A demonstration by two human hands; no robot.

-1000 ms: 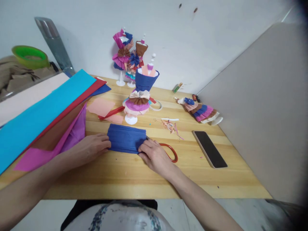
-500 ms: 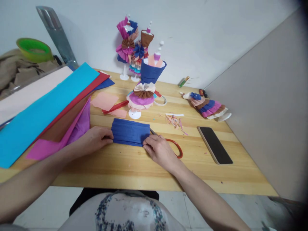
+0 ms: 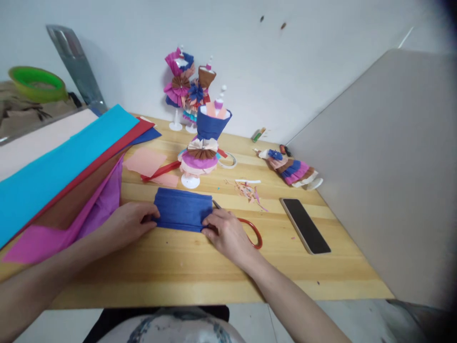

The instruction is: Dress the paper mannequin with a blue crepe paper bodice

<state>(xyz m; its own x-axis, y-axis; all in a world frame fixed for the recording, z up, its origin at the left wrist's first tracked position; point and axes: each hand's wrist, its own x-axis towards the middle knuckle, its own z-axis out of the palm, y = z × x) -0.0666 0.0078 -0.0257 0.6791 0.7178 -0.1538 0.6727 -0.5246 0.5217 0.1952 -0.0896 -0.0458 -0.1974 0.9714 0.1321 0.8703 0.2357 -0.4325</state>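
A folded piece of blue paper (image 3: 183,209) lies flat on the wooden table, with creases along its lower edge. At its left end, my left hand (image 3: 137,221) pinches the lower corner between thumb and fingers. My right hand (image 3: 224,234) grips the lower right corner the same way. Scissors with red-orange handles (image 3: 257,234) lie partly under my right hand, their blade tip showing beside the paper. Behind the paper stands a small dress form (image 3: 214,126) with a blue top and a layered pink and purple skirt.
Coloured paper sheets (image 3: 71,152) cover the left side. A phone (image 3: 307,226) lies on the right, with another dressed form (image 3: 291,169) on its side beyond it. Paper scraps (image 3: 248,190) and a tape roll (image 3: 228,161) lie behind the scissors. Two more forms stand at the wall.
The camera view has tilted up and turned slightly right, so everything sits lower and further left. Both hands keep their places on the blue paper.
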